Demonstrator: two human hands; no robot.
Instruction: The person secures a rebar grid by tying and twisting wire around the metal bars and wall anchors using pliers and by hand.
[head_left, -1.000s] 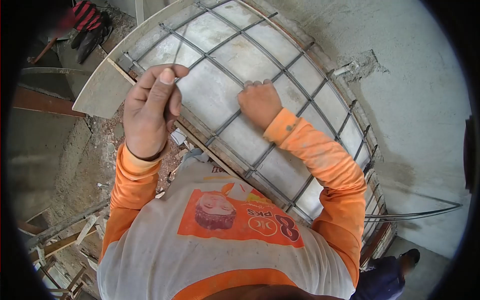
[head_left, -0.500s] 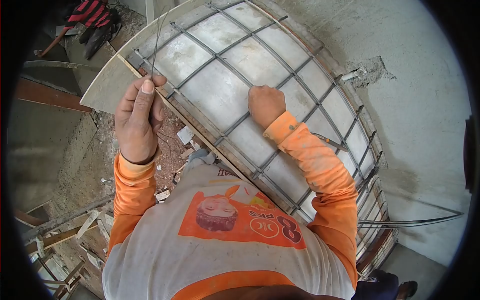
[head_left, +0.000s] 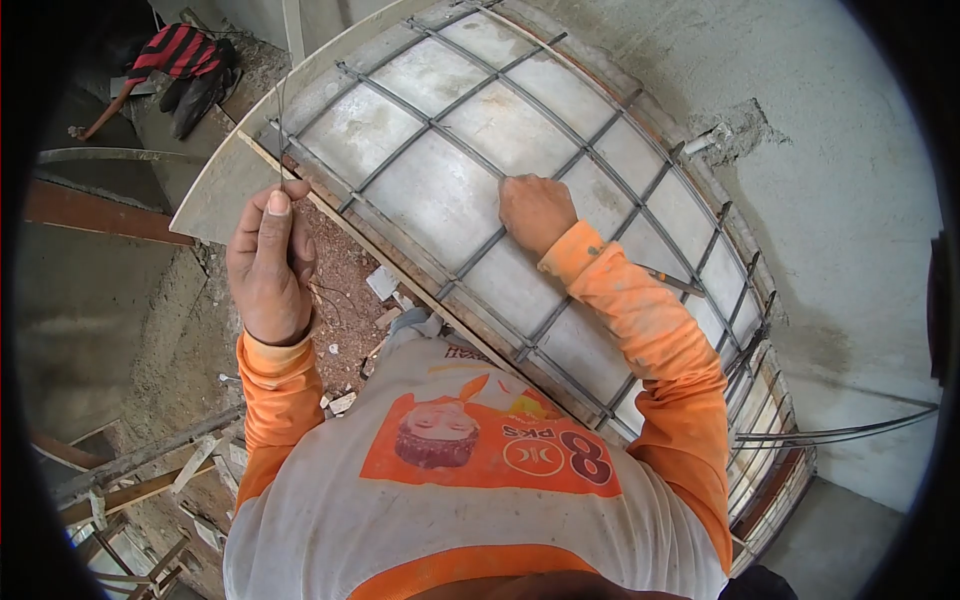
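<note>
My left hand [head_left: 268, 265] is raised at the near-left edge of the formwork, thumb and forefinger pinching a thin dark wire [head_left: 282, 125] that stands up from the fingertips. My right hand [head_left: 537, 212] is a closed fist over a crossing of the rebar grid [head_left: 430, 122]; what it holds, if anything, is hidden. Under the grid lies a pale grey panel [head_left: 420, 195] with a wooden edge strip [head_left: 395, 262]. Beside my right sleeve, a slim tool-like object [head_left: 672, 281] lies on the bars.
At the upper left a person in a striped shirt [head_left: 180, 52] crouches. Rubble [head_left: 345, 290] covers the ground below the edge. Loose wooden pieces [head_left: 140, 490] stand lower left. Long bars [head_left: 840, 432] stick out at the right, near a concrete wall [head_left: 850, 250].
My left hand has moved left and down with the wire. My right hand has shifted slightly right, its fingers now tucked under. The slim object beside my right sleeve has come into view.
</note>
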